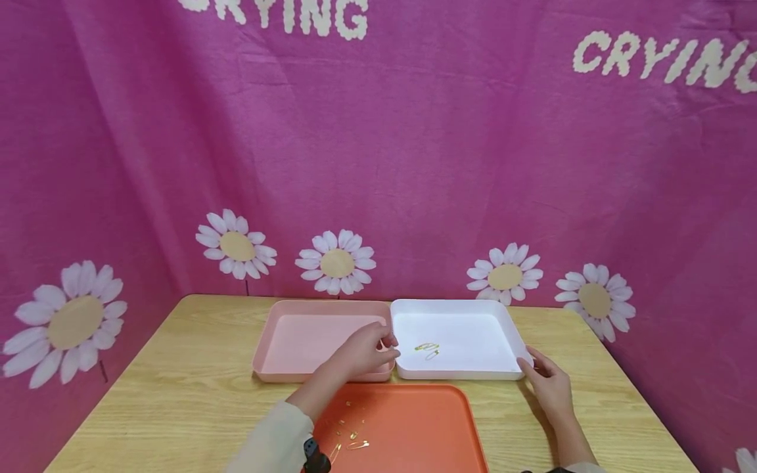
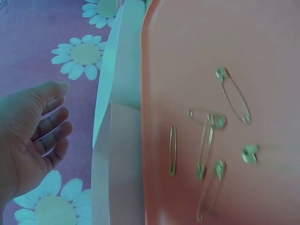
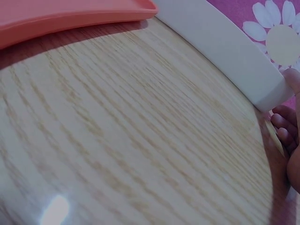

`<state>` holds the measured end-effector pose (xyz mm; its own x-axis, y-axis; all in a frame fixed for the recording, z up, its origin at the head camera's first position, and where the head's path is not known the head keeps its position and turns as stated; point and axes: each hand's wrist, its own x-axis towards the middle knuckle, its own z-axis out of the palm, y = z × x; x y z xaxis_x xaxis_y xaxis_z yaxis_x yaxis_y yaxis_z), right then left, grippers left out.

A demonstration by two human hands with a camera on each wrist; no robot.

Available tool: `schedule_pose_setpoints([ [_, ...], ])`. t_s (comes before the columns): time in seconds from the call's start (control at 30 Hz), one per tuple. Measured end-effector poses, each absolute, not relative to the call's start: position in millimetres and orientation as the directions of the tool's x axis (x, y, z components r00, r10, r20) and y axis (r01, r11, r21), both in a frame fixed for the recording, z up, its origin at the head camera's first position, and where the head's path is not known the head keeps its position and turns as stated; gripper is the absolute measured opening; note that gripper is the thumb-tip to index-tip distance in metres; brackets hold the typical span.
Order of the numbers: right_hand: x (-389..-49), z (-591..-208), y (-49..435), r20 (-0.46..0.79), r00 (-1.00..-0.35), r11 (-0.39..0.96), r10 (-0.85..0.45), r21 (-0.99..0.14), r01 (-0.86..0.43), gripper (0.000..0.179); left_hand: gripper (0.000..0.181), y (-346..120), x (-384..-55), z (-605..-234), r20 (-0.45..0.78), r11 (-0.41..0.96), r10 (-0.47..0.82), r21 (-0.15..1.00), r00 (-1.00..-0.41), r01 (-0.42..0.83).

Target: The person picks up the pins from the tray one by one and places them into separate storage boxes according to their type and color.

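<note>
My left hand [image 1: 362,352] hovers over the line where the pink tray [image 1: 313,336] meets the white tray [image 1: 476,341]. Its fingers hang loosely curled, and I see nothing held in the left wrist view. In the white tray lie a few gold safety pins [image 1: 427,346]. My right hand [image 1: 551,386] holds that tray's front right corner, thumb at the rim and fingers curled at the outer side. Several more gold safety pins [image 2: 234,96] are scattered on the orange tray [image 1: 428,424], below my left forearm.
All three trays stand on a wooden table [image 1: 177,394], pink and white side by side, orange in front. A magenta cloth [image 1: 414,164] with daisies hangs behind and at both sides.
</note>
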<state>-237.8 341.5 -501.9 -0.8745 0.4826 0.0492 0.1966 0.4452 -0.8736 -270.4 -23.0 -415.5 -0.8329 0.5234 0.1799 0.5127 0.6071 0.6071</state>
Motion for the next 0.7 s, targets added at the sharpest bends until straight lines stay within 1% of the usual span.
schedule_pose_setpoints([
  [0.13, -237, -502, 343, 0.051, -0.871, 0.444, 0.489, -0.874, 0.198, 0.056, 0.011, -33, -266, -415, 0.199, 0.603, 0.523, 0.601, -0.829, 0.524],
  [0.47, -235, -504, 343, 0.068, -0.878, 0.430, 0.473, -0.888, 0.163, 0.056, 0.014, -60, -253, -415, 0.217, 0.610, 0.541, 0.564, -0.813, 0.557],
  [0.7, -237, -501, 340, 0.048, -0.879, 0.419, 0.475, -0.891, 0.178, 0.057, 0.012, -77, -242, -421, 0.182, 0.632, 0.550, 0.547, -0.815, 0.549],
])
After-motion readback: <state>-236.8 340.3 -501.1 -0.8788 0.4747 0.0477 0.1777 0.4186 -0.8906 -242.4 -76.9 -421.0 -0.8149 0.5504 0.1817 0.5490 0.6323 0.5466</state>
